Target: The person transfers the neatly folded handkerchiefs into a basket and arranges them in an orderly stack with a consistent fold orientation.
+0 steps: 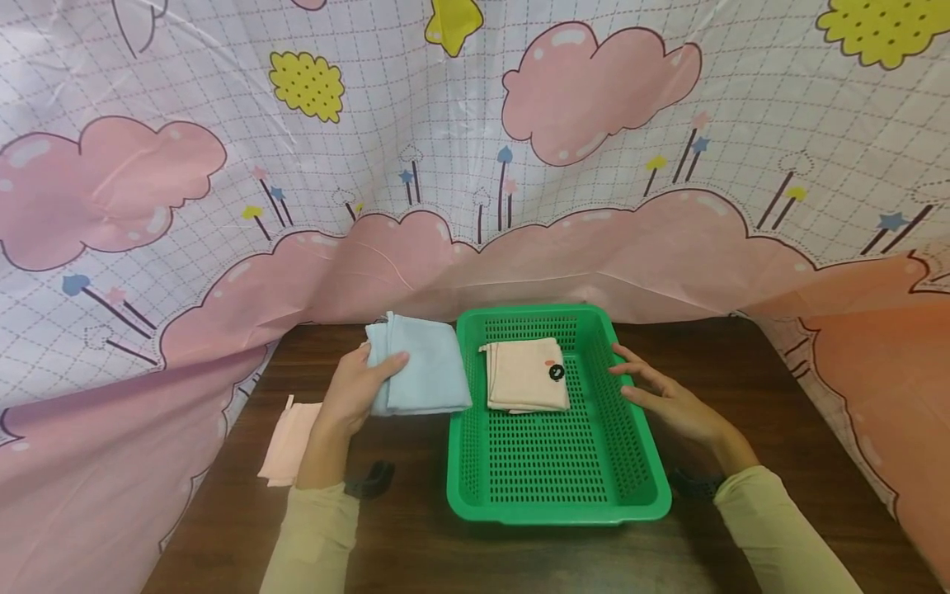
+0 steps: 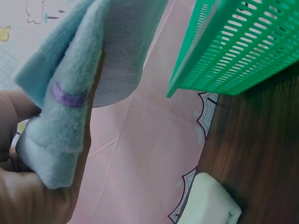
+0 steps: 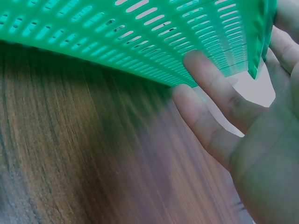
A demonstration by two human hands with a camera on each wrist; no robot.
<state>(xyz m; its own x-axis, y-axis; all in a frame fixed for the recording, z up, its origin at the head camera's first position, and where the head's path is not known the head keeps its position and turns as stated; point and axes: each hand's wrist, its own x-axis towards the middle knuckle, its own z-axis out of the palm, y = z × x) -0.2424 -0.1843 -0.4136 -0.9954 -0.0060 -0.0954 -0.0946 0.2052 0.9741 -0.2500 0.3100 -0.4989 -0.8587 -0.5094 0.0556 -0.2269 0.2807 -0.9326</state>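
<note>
My left hand [image 1: 349, 392] grips a folded light-blue towel [image 1: 426, 363] at its left edge, thumb on top. The towel is raised beside the left rim of a green plastic basket [image 1: 560, 518]. In the left wrist view the towel's folded layers [image 2: 65, 126] show a small purple mark. Inside the basket, toward its back, lies a folded cream towel [image 1: 523, 375] with a black round print. At the basket's right side is my right hand [image 1: 675, 404], fingers spread and lightly bent at the rim. Its fingers [image 3: 210, 84] lie along the slotted outer wall in the right wrist view.
A pale pink folded cloth [image 1: 291, 441] lies on the dark wooden table [image 1: 416, 544], left of the basket and partly behind my left forearm. A patterned curtain [image 1: 475, 165] with pink clouds hangs along the table's back and sides.
</note>
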